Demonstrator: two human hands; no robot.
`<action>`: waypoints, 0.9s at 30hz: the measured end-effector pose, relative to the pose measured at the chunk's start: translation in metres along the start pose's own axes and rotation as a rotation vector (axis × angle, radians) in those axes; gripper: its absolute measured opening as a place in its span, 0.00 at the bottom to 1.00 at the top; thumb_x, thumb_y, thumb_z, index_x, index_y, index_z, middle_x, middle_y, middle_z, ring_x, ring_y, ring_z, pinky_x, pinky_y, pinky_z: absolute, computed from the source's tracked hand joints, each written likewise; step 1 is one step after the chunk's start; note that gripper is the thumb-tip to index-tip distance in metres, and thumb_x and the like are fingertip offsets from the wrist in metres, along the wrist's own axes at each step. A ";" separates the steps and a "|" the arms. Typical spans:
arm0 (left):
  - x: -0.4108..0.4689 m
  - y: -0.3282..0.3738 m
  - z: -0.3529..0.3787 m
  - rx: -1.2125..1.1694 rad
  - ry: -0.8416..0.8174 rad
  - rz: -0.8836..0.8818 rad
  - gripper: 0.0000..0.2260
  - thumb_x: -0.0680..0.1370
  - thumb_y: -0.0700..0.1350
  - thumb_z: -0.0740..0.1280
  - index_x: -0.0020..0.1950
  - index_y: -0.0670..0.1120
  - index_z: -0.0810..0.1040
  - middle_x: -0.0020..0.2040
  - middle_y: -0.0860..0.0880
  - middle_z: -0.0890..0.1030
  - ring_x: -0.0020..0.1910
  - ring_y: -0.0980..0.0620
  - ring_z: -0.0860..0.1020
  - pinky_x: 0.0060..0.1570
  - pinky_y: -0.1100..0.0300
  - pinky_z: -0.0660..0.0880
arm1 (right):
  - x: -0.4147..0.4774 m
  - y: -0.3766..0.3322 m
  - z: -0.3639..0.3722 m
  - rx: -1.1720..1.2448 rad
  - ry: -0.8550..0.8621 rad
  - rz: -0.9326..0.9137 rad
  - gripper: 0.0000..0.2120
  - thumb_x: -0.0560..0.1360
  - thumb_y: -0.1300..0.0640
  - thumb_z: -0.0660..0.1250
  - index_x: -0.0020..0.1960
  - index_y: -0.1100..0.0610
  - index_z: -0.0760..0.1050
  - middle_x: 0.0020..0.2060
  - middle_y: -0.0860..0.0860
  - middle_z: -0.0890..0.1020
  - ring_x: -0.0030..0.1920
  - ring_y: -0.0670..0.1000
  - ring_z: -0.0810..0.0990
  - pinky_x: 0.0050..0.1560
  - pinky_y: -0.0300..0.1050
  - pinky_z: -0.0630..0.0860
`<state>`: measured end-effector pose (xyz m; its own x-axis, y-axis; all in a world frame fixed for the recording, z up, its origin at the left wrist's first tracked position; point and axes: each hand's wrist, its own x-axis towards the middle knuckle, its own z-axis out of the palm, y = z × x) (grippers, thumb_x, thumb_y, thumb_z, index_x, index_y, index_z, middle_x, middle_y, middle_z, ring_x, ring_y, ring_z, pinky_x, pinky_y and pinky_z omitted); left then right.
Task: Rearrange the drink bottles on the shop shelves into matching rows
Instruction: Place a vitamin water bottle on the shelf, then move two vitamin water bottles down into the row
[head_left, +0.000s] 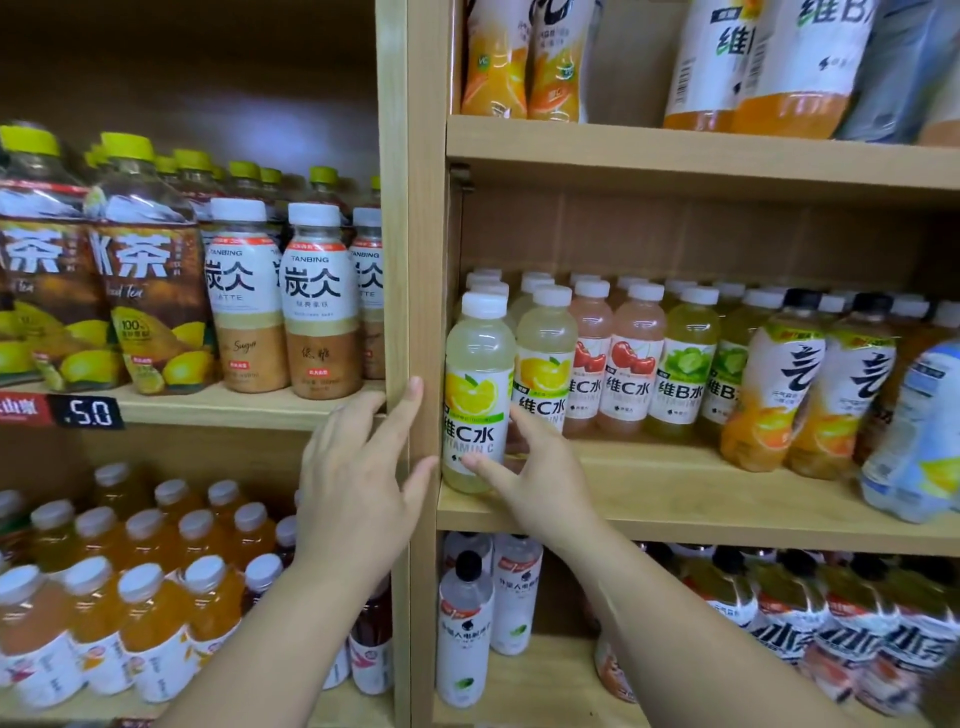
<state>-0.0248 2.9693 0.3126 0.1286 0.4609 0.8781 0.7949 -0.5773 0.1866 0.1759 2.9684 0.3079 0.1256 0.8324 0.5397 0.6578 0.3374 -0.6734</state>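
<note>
Lemon bottle (475, 395) gripped w/ right hand (545, 480).

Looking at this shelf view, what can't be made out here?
Head view:
- Top-shelf bottles: caps cut off by the upper edge.
- Blue-white bottle, far right: blurred, label unreadable.
- Right hand: reaches partly behind the lemon bottle, grip unclear.
- Rear rows: hidden by front bottles.

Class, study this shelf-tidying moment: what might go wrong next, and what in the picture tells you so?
1. The right hand holds the lemon bottle only low down, close to the front edge of the shelf; it might tip forward and fall.
2. Its fingers reach behind that bottle, right beside the second lemon bottle; a nudge may knock that one into the cherry bottles.
</note>
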 end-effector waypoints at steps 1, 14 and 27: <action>-0.001 -0.001 -0.001 0.000 -0.008 0.001 0.34 0.70 0.45 0.81 0.75 0.45 0.75 0.58 0.40 0.78 0.57 0.38 0.78 0.55 0.40 0.77 | -0.001 -0.001 -0.001 0.011 -0.022 0.011 0.33 0.72 0.41 0.77 0.74 0.45 0.72 0.65 0.42 0.80 0.65 0.42 0.77 0.67 0.44 0.75; 0.074 0.097 -0.046 -0.209 0.079 0.012 0.25 0.73 0.61 0.65 0.63 0.48 0.82 0.64 0.46 0.75 0.61 0.42 0.73 0.63 0.47 0.70 | 0.011 -0.061 -0.163 -0.036 0.280 -0.194 0.12 0.76 0.49 0.74 0.58 0.51 0.82 0.50 0.43 0.82 0.51 0.41 0.81 0.50 0.33 0.76; 0.210 0.295 -0.034 -0.489 -0.041 0.186 0.23 0.76 0.57 0.72 0.70 0.53 0.74 0.63 0.56 0.73 0.64 0.54 0.72 0.63 0.57 0.70 | 0.043 -0.070 -0.394 -0.203 0.723 -0.331 0.06 0.78 0.50 0.73 0.49 0.52 0.82 0.44 0.47 0.84 0.45 0.43 0.81 0.47 0.33 0.74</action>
<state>0.2165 2.8726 0.5668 0.2716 0.3412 0.8999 0.3882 -0.8944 0.2220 0.4280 2.8070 0.5774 0.3033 0.1913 0.9335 0.8579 0.3716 -0.3548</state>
